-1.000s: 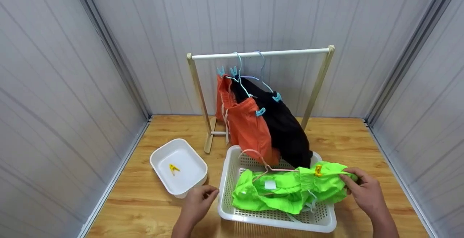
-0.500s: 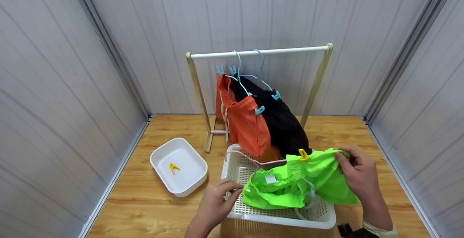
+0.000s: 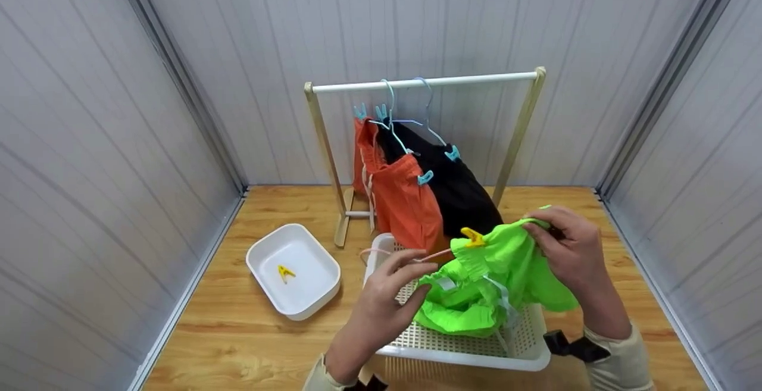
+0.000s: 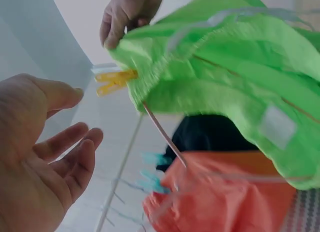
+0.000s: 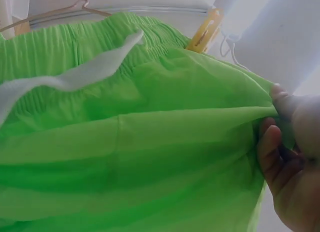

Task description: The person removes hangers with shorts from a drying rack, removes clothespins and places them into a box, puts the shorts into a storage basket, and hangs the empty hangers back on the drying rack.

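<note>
Two hands showed in the head view: the left hand (image 3: 390,299) at lower centre, the right hand (image 3: 568,248) at lower right. Garments numbered three: one green garment (image 3: 524,266), one orange garment (image 3: 405,200) and one black garment (image 3: 470,194). There were three hangers, a teal hanger (image 3: 392,105) and a lilac hanger (image 3: 428,108) at upper centre and a pink hanger (image 3: 440,254) lower down. Visible clothespins came to six: two yellow clothespins (image 3: 473,237) (image 3: 286,273) in the lower half, four blue clothespins (image 3: 361,112) (image 3: 381,112) (image 3: 452,153) (image 3: 425,177) around the middle. One rack (image 3: 476,79), one basket (image 3: 464,361) at lower centre and one white tray (image 3: 297,254) at lower left completed the count.
</note>
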`<state>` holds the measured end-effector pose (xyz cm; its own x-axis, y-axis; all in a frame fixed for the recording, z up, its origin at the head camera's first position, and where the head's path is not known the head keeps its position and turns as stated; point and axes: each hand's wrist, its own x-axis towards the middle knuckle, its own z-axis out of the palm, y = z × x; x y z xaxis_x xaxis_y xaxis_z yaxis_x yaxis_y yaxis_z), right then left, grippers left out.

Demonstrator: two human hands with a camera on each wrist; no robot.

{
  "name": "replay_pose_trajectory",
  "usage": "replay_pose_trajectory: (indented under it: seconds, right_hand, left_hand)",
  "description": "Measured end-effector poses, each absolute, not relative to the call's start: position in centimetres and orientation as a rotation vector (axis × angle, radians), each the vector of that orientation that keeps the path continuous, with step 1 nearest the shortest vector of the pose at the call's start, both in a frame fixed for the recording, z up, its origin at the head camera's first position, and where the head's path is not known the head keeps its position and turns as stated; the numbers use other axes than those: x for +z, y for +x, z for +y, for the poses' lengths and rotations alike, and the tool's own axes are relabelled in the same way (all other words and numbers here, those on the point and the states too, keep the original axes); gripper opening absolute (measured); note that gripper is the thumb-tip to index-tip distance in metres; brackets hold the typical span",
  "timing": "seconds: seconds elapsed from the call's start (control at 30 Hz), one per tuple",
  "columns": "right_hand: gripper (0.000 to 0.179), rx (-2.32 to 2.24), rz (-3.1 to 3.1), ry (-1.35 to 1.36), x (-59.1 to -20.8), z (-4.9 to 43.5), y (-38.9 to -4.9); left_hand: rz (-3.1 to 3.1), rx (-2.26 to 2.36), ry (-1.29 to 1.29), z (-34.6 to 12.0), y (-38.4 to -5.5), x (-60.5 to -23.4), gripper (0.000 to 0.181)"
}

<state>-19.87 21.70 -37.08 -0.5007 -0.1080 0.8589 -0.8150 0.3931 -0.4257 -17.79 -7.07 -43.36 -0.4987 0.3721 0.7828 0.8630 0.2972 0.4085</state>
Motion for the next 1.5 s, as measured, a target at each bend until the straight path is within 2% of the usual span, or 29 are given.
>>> replay_pose_trajectory:
  seconds: [0.1,0.33,0.57,0.8,0.93,1.23,1.5]
  right_hand:
    - [0.027,1.109,-1.891,0.916,-36.4,21.4,-20.4]
    - [0.035,1.035,-1.966,1.057,-36.9,20.5,-23.0]
    - [0.031,1.055,-1.999,1.091,-36.7,18.9,-23.6]
    - [0.026,1.037,-2.03,1.048,-36.8,18.1,-24.0]
    - [0.026,1.05,-2.033,1.034,-36.8,17.7,-24.1]
    - [0.029,1.063,-1.998,1.037,-37.0,17.4,-24.0]
    - [0.028,1.062,-2.0,1.012,-36.8,17.7,-23.9]
  left_hand:
    - [-1.942,-1.177,-1.086,-6.4,-18.3,-42.3,0.045]
    - [-1.917,-1.372,-0.972,-5.5,-19.5,-41.5,0.041]
    - [-1.903,-1.727,-0.868,-5.3,-18.8,-39.4,0.033]
    - [-1.95,-1.936,-0.711,-5.6,-19.3,-40.0,0.033]
    - [-1.957,-1.92,-0.668,-5.8,-19.5,-40.5,0.032]
    - [-1.721,-1.759,-0.748,-5.5,-20.6,-41.6,0.012]
    - [-1.66,-1.732,-0.775,-5.8,-21.5,-41.0,0.008]
